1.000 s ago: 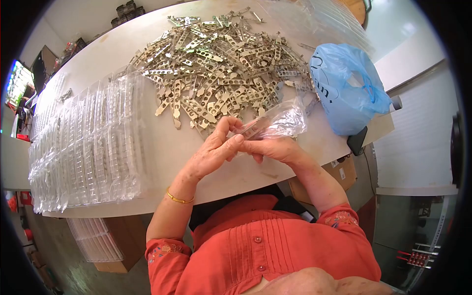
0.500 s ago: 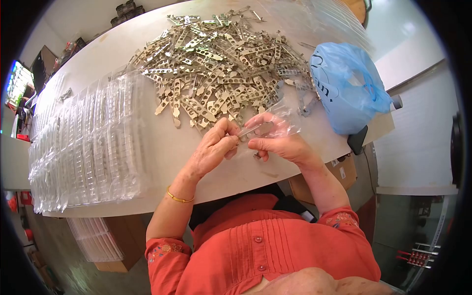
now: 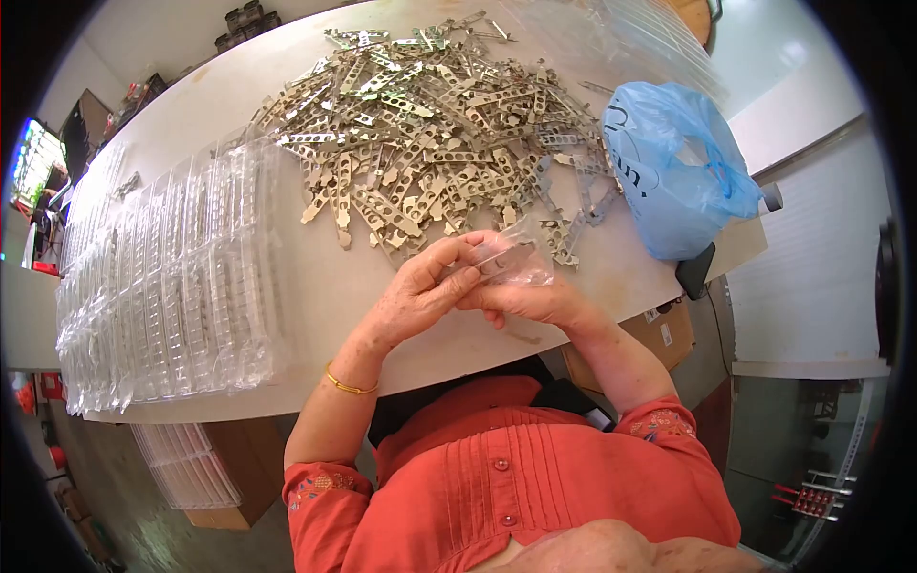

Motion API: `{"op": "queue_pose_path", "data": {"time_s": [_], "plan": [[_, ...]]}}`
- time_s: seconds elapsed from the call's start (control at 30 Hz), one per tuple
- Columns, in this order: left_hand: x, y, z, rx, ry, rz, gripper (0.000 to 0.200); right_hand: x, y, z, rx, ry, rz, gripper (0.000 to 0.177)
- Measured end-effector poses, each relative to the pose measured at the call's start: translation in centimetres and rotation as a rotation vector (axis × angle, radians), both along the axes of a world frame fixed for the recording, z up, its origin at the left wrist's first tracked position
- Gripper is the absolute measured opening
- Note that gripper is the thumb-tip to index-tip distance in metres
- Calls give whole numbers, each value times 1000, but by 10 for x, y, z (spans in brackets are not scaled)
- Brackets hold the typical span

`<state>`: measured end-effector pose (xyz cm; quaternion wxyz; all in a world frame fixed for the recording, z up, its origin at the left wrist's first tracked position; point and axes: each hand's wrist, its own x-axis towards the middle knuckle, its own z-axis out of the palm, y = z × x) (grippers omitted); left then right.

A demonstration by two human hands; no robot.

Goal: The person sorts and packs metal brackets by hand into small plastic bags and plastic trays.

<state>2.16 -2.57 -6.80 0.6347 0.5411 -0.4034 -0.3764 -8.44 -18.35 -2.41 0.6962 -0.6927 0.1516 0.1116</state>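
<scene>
My left hand (image 3: 420, 291) and my right hand (image 3: 521, 291) meet just above the near edge of the white table (image 3: 315, 286). Together they hold a small clear plastic bag (image 3: 521, 256) with a flat metal bracket inside it. The left fingers pinch the bag's near end. The right hand cups the bag from below and from the right. Just beyond the hands lies a big heap of loose metal brackets (image 3: 430, 134).
Rows of bagged brackets (image 3: 162, 277) cover the table's left side. A blue plastic bag (image 3: 673, 167) sits at the right edge, with a dark device (image 3: 694, 272) beside it. Cardboard boxes (image 3: 659, 334) stand under the table. More clear bags (image 3: 621, 38) lie at the far right.
The clear bag, stretched out to the right a second ago, has been drawn in and folded smaller between both hands. The hands stay close together at the same spot.
</scene>
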Motion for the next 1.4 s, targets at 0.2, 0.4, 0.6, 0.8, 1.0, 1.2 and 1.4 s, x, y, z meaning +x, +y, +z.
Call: {"op": "queue_pose_path", "data": {"time_s": [0.2,0.4,0.6,0.8,1.0,1.2,1.4], "plan": [[4,4,3,124,37,54,15,-14,-23,-5,-40,-106,17,61],[1,0,0,135,-68,93,16,-23,-42,1,53,-190,-102,45],[2,0,0,174,-213,110,17,-21,-29,-9,52,-167,-153,21],[5,1,-1,90,-131,105,29,-24,-36,-7,-6,-218,-216,15],[12,2,-7,-114,313,141,33,-32,-56,-14,185,-250,-390,15],[10,1,-2,31,341,-40,35,-30,-47,-18,252,-303,-486,15],[13,5,2,68,396,-95,37,-30,-47,-27,318,-354,-441,13]]}}
